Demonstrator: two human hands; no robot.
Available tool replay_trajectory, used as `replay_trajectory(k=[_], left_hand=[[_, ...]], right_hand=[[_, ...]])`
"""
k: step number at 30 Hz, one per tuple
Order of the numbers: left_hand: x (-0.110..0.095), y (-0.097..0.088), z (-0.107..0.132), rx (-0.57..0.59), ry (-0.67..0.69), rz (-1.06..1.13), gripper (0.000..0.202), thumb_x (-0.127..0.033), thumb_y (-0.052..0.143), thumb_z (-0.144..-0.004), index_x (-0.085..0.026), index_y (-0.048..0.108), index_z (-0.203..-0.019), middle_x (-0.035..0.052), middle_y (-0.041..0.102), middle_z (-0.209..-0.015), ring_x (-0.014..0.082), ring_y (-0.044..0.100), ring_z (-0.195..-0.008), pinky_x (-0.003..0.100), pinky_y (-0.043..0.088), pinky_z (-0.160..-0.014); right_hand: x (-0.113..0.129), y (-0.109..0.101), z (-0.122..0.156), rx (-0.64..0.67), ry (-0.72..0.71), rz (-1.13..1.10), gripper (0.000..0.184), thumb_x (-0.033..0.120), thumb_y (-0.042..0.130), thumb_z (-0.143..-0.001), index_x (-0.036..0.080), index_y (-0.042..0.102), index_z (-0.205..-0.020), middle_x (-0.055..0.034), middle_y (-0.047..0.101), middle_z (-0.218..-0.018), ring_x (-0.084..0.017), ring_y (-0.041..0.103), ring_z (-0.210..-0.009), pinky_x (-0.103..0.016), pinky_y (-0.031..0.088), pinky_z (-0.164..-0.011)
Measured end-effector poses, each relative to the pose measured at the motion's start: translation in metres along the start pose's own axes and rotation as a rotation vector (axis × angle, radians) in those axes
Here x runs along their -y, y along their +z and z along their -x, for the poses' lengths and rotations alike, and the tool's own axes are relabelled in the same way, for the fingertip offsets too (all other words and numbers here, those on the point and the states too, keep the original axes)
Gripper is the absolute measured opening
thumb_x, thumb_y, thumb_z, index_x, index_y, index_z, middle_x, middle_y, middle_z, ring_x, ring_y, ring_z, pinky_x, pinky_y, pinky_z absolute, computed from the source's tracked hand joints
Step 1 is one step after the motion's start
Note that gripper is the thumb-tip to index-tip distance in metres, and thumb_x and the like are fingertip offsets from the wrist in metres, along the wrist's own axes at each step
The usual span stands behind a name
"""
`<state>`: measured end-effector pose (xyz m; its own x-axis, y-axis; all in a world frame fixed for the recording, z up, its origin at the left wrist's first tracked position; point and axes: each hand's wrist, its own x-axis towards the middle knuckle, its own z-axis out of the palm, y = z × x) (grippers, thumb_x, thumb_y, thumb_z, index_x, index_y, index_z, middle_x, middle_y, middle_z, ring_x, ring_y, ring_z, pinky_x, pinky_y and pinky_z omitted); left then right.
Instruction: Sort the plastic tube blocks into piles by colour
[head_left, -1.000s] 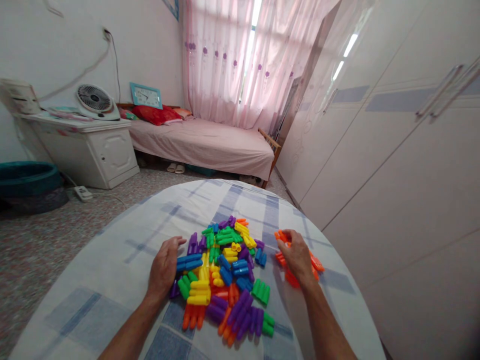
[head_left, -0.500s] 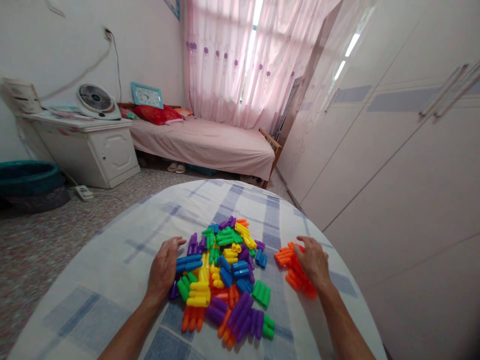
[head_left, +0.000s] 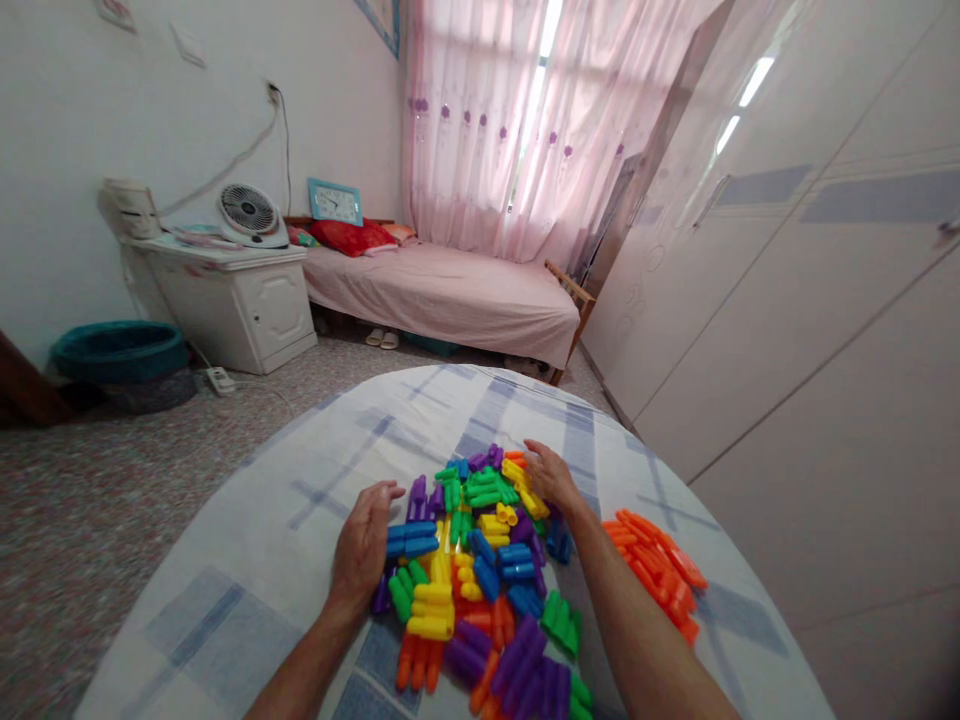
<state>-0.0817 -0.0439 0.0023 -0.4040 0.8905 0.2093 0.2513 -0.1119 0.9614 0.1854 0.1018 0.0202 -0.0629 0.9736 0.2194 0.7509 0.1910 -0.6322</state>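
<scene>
A mixed pile of plastic pieces, shaped like short rows of joined tubes, lies on the table. Among them are yellow pieces (head_left: 433, 612), green pieces (head_left: 489, 487), blue pieces (head_left: 516, 562) and purple pieces (head_left: 519, 655). My left hand (head_left: 366, 545) rests along the pile's left side, fingers loosely extended beside a blue piece (head_left: 412, 540), holding nothing that I can see. Over the far right edge of the pile, my right hand (head_left: 551, 474) is open, its fingers stretched near a small orange piece (head_left: 515, 456). A separate heap of orange pieces (head_left: 656, 565) lies right of my right forearm.
A checked cloth covers the round table (head_left: 300, 560). Beyond it stand a bed (head_left: 450, 290), a white cabinet (head_left: 274, 310) with a fan (head_left: 251, 212) on top, and a teal bin (head_left: 120, 350). A white wardrobe (head_left: 787, 330) runs along the right.
My right hand has left the orange heap and moved left to the far edge of the mixed pile. My left hand stays beside the pile. The view has turned slightly left.
</scene>
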Motion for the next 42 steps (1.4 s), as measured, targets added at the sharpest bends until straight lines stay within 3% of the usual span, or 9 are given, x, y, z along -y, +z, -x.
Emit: replay_trajectory(k=[5,10,13,17,23,26,31,36,42], left_hand=[[0.000,0.001,0.000,-0.002,0.007,-0.010,0.044,-0.052,0.032,-0.089,-0.020,0.063,-0.096,0.0073,0.060,-0.111,0.0230,0.056,-0.108,0.041,0.043,-0.097],[0.002,0.000,-0.001,0.013,0.019,-0.014,0.044,-0.051,0.030,-0.090,-0.020,0.061,-0.097,0.0076,0.059,-0.111,0.0231,0.054,-0.109,0.041,0.043,-0.096],[0.005,0.000,-0.001,0.022,0.032,-0.034,0.045,-0.050,0.028,-0.090,-0.020,0.061,-0.098,0.0080,0.058,-0.112,0.0231,0.053,-0.111,0.042,0.042,-0.097],[0.009,-0.001,-0.002,0.024,0.044,-0.048,0.046,-0.050,0.027,-0.090,-0.020,0.061,-0.097,0.0079,0.057,-0.114,0.0230,0.052,-0.112,0.042,0.042,-0.097],[0.010,-0.001,-0.004,0.030,0.045,-0.054,0.047,-0.052,0.027,-0.090,-0.019,0.061,-0.096,0.0080,0.058,-0.113,0.0231,0.054,-0.110,0.041,0.043,-0.097],[0.011,-0.001,-0.005,0.028,0.063,-0.077,0.048,-0.052,0.026,-0.090,-0.020,0.061,-0.094,0.0076,0.059,-0.111,0.0228,0.055,-0.108,0.041,0.042,-0.097],[0.010,-0.001,-0.005,0.025,0.080,-0.092,0.048,-0.051,0.026,-0.090,-0.019,0.061,-0.094,0.0077,0.059,-0.109,0.0227,0.056,-0.107,0.040,0.044,-0.094],[0.006,0.001,-0.003,0.015,0.064,-0.077,0.046,-0.050,0.027,-0.090,-0.019,0.061,-0.094,0.0070,0.060,-0.106,0.0215,0.057,-0.104,0.038,0.046,-0.092],[0.007,0.001,-0.003,0.010,0.074,-0.073,0.045,-0.048,0.026,-0.091,-0.020,0.061,-0.094,0.0070,0.060,-0.107,0.0211,0.057,-0.104,0.038,0.045,-0.092]], right_hand=[[0.003,0.005,-0.003,0.066,-0.007,0.063,0.036,0.018,0.053,-0.074,0.016,0.065,-0.108,-0.0087,0.067,-0.107,-0.020,0.060,-0.099,-0.031,0.042,-0.089],[0.013,0.003,0.011,0.031,-0.007,0.093,0.026,0.017,0.051,-0.071,0.017,0.068,-0.091,-0.0056,0.068,-0.087,-0.017,0.061,-0.080,-0.028,0.045,-0.076],[0.013,-0.007,0.023,-0.028,-0.016,0.087,0.024,0.020,0.050,-0.071,0.017,0.067,-0.088,-0.0049,0.067,-0.088,-0.016,0.060,-0.080,-0.026,0.045,-0.075],[-0.009,-0.045,0.040,-0.136,0.030,0.090,0.027,0.029,0.048,-0.074,0.018,0.063,-0.093,-0.0040,0.067,-0.092,-0.015,0.061,-0.081,-0.026,0.045,-0.077],[-0.072,-0.125,0.070,-0.323,0.277,0.245,0.030,0.033,0.046,-0.073,0.018,0.062,-0.093,-0.0087,0.066,-0.096,-0.021,0.061,-0.088,-0.032,0.043,-0.079],[-0.098,-0.143,0.087,-0.362,0.395,0.319,0.032,0.034,0.047,-0.072,0.017,0.063,-0.094,-0.0121,0.066,-0.099,-0.024,0.061,-0.088,-0.036,0.043,-0.078],[-0.120,-0.141,0.106,-0.298,0.428,0.313,0.041,0.037,0.041,-0.077,0.018,0.062,-0.105,-0.0101,0.067,-0.104,-0.023,0.061,-0.092,-0.033,0.043,-0.081],[-0.122,-0.140,0.112,-0.231,0.398,0.261,0.047,0.045,0.035,-0.080,0.019,0.062,-0.109,-0.0085,0.066,-0.107,-0.022,0.060,-0.098,-0.032,0.042,-0.085],[-0.121,-0.143,0.118,-0.241,0.446,0.225,0.055,0.046,0.035,-0.080,0.013,0.058,-0.117,-0.0125,0.063,-0.115,-0.024,0.058,-0.103,-0.034,0.041,-0.090]])
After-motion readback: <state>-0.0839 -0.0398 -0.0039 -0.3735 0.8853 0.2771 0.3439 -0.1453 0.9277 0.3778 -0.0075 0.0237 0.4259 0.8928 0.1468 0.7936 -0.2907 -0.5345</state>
